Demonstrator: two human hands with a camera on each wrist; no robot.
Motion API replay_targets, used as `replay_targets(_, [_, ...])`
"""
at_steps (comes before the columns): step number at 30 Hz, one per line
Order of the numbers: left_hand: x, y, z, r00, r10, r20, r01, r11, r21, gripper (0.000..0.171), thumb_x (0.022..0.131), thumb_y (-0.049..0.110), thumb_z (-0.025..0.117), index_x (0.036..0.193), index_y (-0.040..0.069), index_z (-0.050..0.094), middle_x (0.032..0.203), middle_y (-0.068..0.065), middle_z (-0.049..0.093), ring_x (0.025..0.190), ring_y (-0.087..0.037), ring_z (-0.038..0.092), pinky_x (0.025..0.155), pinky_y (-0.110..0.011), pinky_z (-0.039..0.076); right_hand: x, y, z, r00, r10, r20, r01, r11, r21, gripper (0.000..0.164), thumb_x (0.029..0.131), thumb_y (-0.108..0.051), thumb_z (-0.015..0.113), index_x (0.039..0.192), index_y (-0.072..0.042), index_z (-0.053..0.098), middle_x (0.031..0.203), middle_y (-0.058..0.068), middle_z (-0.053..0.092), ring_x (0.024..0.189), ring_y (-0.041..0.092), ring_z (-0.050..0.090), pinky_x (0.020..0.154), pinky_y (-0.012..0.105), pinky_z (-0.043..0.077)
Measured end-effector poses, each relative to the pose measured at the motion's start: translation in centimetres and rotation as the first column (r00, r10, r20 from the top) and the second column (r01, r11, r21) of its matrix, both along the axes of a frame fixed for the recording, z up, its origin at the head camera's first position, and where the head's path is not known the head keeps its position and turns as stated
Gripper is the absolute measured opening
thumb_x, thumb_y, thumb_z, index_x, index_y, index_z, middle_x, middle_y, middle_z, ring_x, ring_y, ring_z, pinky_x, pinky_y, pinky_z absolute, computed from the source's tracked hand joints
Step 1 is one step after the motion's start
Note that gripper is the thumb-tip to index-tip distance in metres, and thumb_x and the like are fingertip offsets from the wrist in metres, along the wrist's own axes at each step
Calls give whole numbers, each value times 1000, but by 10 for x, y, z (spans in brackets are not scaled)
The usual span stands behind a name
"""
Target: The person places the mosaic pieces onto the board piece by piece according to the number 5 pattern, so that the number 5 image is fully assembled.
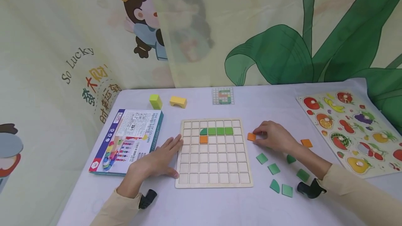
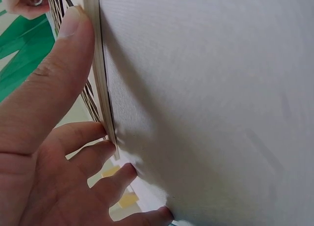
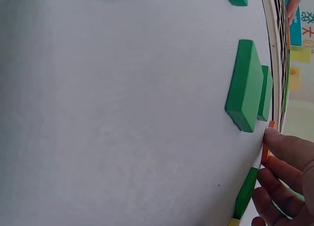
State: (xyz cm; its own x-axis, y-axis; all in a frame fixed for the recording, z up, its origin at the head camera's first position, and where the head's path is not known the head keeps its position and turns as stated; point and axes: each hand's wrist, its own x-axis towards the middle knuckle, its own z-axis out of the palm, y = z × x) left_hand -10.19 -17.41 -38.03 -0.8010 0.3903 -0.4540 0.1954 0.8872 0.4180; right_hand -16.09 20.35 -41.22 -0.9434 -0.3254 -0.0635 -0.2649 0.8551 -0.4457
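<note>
My right hand point(image 1: 274, 136) pinches a small orange square tile point(image 1: 251, 136) between thumb and fingers, just off the right edge of a wooden grid board point(image 1: 213, 183). In the right wrist view the same orange tile point(image 3: 267, 147) shows edge-on at the fingertips. My left hand point(image 1: 157, 159) lies with its fingers spread along the board's left edge; in the left wrist view the thumb point(image 2: 73, 44) rests against that edge. On the board, a green quarter-round tile point(image 1: 203, 132) and several green squares point(image 1: 220, 131) form a row, with one orange square point(image 1: 203, 139) under its left end.
Several green tiles point(image 1: 274, 168) and another orange square point(image 1: 306, 143) lie right of the board. A boxed set point(image 1: 125, 142) is at left, a fruit sheet point(image 1: 351, 132) at right. Behind stand a green block point(image 1: 155, 102), a yellow arch block point(image 1: 178, 102) and a small pattern card point(image 1: 223, 96).
</note>
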Motion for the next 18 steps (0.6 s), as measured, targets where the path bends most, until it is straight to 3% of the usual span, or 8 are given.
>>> replay_targets(11, [0,1,-1,1000,0,-6,0,1000,3,104,75,23,83,155,8,19,165,-6,6,152,-35,5,119,-60,16,-4,0,6,1000,-19,-11,19,1000,2,28,80,-17,78,106,-6,74,99,9,68,91,24,58,81,41,55])
replay_targets(18, [0,0,-1,1000,-7,-11,7,1000,0,103,75,23,83,155,7,20,165,-7,6,152,-35,5,118,-62,17,-8,-23,12,1000,4,11,-3,999,-47,26,81,-19,76,105,-7,75,98,6,67,88,20,56,73,30,50])
